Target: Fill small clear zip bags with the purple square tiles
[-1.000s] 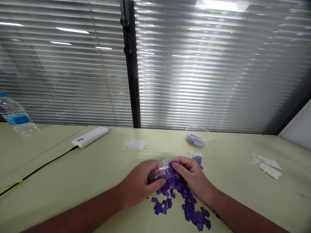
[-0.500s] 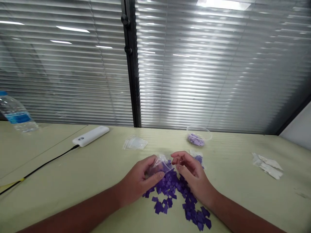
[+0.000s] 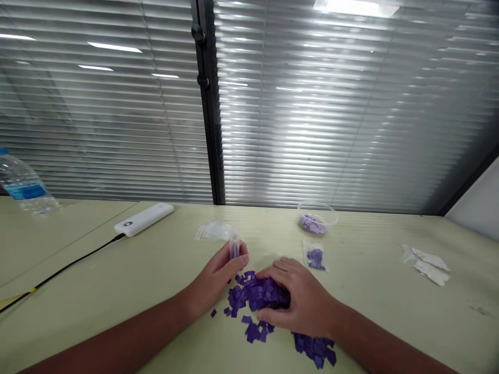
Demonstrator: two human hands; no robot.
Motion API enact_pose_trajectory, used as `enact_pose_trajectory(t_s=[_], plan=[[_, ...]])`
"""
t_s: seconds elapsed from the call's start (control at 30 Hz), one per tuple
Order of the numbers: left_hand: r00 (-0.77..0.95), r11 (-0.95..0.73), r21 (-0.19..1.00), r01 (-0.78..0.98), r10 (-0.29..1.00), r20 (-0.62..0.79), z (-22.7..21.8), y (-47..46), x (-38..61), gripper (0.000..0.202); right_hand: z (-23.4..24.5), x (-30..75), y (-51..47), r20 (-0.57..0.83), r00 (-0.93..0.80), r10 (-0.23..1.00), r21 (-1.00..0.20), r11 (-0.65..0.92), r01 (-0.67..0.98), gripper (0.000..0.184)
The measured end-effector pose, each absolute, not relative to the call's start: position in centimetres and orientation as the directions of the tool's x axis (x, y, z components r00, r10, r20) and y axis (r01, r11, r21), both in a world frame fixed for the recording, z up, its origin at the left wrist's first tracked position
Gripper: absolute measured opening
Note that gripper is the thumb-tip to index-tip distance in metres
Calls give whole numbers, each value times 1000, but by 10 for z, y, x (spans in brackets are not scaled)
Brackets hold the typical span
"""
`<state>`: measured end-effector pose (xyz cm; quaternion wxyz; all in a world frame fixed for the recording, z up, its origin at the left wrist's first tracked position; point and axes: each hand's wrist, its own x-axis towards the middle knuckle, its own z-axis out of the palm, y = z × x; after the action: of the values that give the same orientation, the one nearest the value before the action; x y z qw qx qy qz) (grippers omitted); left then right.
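On the pale green counter point(image 3: 362, 270) sit one white power bank point(image 3: 143, 219) at ten o'clock from the heap of purple squares point(image 3: 261, 293), too many to count, one clear bowl point(image 3: 317, 218) at one o'clock, and two small plastic bags point(image 3: 314, 256) at eleven and two. The right hand point(image 3: 307, 304) cups the heap, its fingers point(image 3: 278, 269) curved low and gathering loose pieces closely, though any grip beneath is hidden. The left hand point(image 3: 214, 280) clenches one narrow clear packet point(image 3: 234, 246) upright at eleven o'clock.
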<state>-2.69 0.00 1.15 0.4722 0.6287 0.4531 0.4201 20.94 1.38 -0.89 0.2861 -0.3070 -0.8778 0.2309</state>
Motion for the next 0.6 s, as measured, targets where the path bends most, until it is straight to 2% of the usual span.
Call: enact_pose_trajectory(t_s=[0.1, 0.17, 0.3, 0.4, 0.5, 0.6], plan=[[240, -158, 948, 276, 967, 91, 9, -1, -26, 31, -12, 210, 18, 362, -676, 642, -598, 716, 360, 17], [239, -163, 930, 328, 967, 85, 8, -2, -25, 34, -13, 210, 20, 367, -664, 651, -622, 703, 346, 7], [268, -210, 879, 429, 958, 98, 8, -3, -23, 34, -9, 211, 20, 295, -595, 747, -759, 562, 330, 11], [251, -229, 772, 593, 963, 93, 9, -5, -21, 37, -9, 213, 21, 219, -501, 837, -863, 406, 302, 19], [208, -234, 624, 746, 971, 115, 8, -7, -17, 42, -12, 214, 24, 212, -410, 887, -907, 334, 255, 27], [217, -254, 542, 801, 967, 133, 8, -8, -15, 36, -16, 215, 28, 221, -330, 918, -926, 303, 223, 31]])
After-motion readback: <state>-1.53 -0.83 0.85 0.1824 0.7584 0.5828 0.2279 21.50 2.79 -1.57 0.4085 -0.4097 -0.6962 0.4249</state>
